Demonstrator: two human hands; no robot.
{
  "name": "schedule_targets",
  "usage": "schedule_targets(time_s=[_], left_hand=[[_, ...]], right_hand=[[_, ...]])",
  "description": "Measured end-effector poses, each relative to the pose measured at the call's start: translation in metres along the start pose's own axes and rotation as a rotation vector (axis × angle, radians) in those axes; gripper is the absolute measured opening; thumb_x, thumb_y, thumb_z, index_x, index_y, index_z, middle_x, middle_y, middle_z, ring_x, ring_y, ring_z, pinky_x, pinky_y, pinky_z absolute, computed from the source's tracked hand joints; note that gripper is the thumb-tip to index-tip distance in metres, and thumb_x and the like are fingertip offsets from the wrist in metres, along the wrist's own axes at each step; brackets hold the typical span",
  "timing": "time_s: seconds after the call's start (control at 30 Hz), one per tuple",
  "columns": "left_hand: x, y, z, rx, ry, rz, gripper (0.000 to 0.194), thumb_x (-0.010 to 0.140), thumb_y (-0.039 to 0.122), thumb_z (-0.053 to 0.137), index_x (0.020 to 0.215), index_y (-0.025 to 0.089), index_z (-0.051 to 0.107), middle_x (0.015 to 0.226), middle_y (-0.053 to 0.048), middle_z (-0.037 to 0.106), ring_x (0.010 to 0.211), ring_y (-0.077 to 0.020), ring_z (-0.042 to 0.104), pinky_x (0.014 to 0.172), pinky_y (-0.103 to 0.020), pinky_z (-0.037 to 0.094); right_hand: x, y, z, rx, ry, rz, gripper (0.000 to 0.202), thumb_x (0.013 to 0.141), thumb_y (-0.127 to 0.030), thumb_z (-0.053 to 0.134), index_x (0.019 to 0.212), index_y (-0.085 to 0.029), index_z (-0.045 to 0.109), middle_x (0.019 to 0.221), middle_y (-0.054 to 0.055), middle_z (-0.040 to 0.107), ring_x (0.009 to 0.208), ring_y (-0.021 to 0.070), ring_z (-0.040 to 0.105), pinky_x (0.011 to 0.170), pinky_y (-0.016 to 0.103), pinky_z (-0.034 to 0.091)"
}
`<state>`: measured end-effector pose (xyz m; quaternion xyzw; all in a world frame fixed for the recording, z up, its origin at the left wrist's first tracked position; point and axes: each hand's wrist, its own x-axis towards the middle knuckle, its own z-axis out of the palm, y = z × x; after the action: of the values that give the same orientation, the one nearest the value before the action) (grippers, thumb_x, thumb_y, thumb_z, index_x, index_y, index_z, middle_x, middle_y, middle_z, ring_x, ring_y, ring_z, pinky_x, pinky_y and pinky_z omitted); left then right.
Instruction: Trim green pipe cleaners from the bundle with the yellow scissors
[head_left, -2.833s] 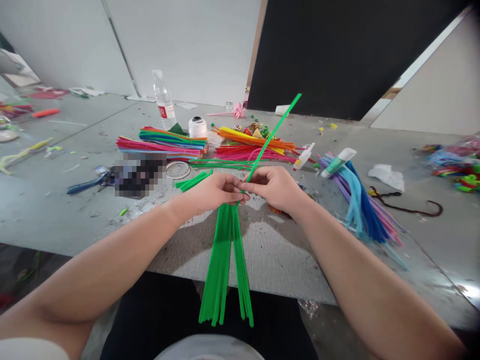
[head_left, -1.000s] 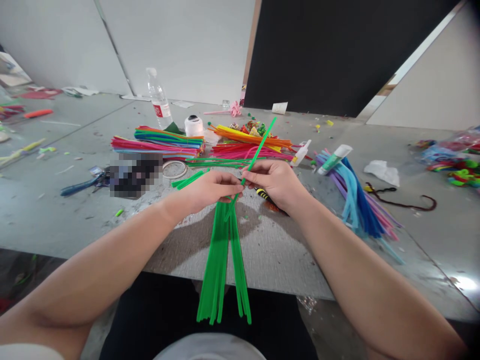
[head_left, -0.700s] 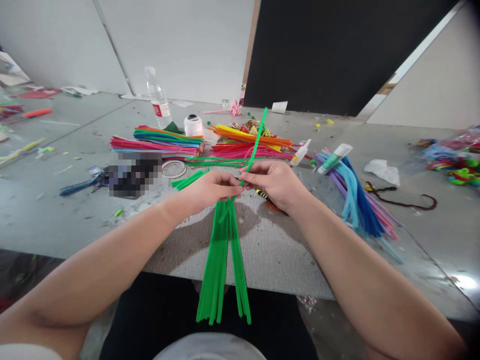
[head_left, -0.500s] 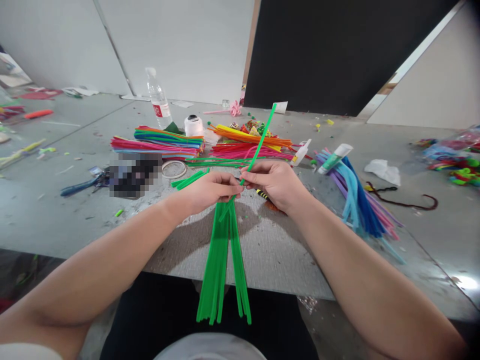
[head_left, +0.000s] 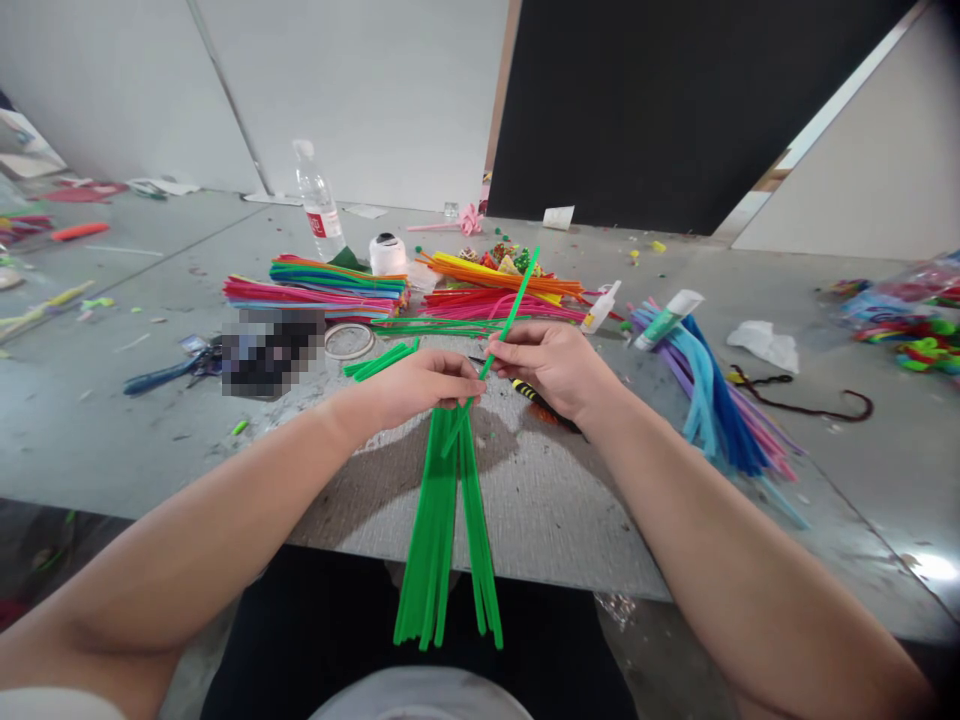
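Observation:
One green pipe cleaner (head_left: pixel 517 303) slants up and to the right between my hands. My left hand (head_left: pixel 433 383) pinches it near its lower part, thumb against fingers. Just above, my right hand (head_left: pixel 536 362) grips the same pipe cleaner between thumb and fingertips. Below them, a fan of long green pipe cleaners (head_left: pixel 429 530) lies on the table and hangs over its front edge. Short green pieces (head_left: pixel 381 360) rest beyond my left wrist. Partly hidden under my right hand is a tool with yellow-and-black handles (head_left: pixel 529 393).
Bundles of coloured pipe cleaners (head_left: pixel 322 290) lie at the back, beside a water bottle (head_left: pixel 321 210) and a white jar (head_left: pixel 387 255). To the right are blue and purple pipe cleaners (head_left: pixel 724 400) with a glue tube (head_left: pixel 670 318). Pliers (head_left: pixel 169 374) lie at the left.
The pipe cleaner's upper tip has dropped lower and slightly left, and its lower end has shifted down a little. My right hand is slightly farther right; both hands still pinch it.

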<state>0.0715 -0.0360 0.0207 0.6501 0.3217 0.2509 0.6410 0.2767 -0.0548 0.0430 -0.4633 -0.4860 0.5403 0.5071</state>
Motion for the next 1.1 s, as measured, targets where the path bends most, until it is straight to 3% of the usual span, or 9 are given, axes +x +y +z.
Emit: schedule_targets(time_s=[0.2,0.43,0.6,0.87,1.1], left_hand=[[-0.0009,0.002,0.0031,-0.009,0.047,0.066,0.027,0.082,0.041,0.081,0.078,0.016,0.07,0.074,-0.001,0.064,0.066,-0.0104,0.053,0.06,-0.027,0.034],[-0.0014,0.0012,0.0032,-0.014,0.034,0.072,0.03,0.081,0.041,0.083,0.076,0.016,0.067,0.072,0.0,0.063,0.062,-0.0093,0.049,0.057,-0.027,0.032],[-0.0009,-0.0006,0.0029,-0.052,0.008,0.039,0.031,0.08,0.041,0.085,0.077,0.016,0.066,0.073,0.0,0.064,0.064,-0.01,0.051,0.059,-0.027,0.034],[-0.0008,-0.0023,0.0019,-0.087,-0.03,0.017,0.03,0.078,0.039,0.085,0.078,0.017,0.065,0.075,0.0,0.066,0.067,-0.011,0.054,0.063,-0.027,0.038],[-0.0051,0.0059,0.0018,-0.066,-0.024,0.001,0.032,0.079,0.04,0.084,0.078,0.017,0.063,0.074,0.0,0.065,0.063,-0.0095,0.052,0.058,-0.026,0.034]], right_hand=[[-0.0041,-0.0004,0.0059,0.039,-0.035,0.015,0.045,0.05,-0.039,0.105,0.082,-0.019,0.08,0.077,0.003,0.074,0.071,0.0165,0.069,0.073,0.034,0.062],[-0.0012,0.0052,0.0067,-0.005,0.058,-0.044,0.044,0.049,-0.038,0.105,0.078,-0.018,0.079,0.075,0.002,0.074,0.067,0.015,0.068,0.068,0.031,0.061],[-0.0011,0.0029,0.0065,-0.012,0.093,-0.051,0.037,0.056,-0.036,0.102,0.076,-0.02,0.075,0.077,0.002,0.075,0.065,0.0143,0.068,0.069,0.031,0.061],[-0.0009,-0.002,0.0045,0.005,0.104,-0.025,0.038,0.057,-0.035,0.103,0.074,-0.02,0.073,0.074,0.002,0.072,0.064,0.0138,0.067,0.07,0.032,0.062],[0.0015,-0.003,-0.0001,0.025,0.155,-0.05,0.037,0.059,-0.032,0.102,0.073,-0.02,0.07,0.07,0.001,0.07,0.065,0.014,0.067,0.069,0.03,0.061]])
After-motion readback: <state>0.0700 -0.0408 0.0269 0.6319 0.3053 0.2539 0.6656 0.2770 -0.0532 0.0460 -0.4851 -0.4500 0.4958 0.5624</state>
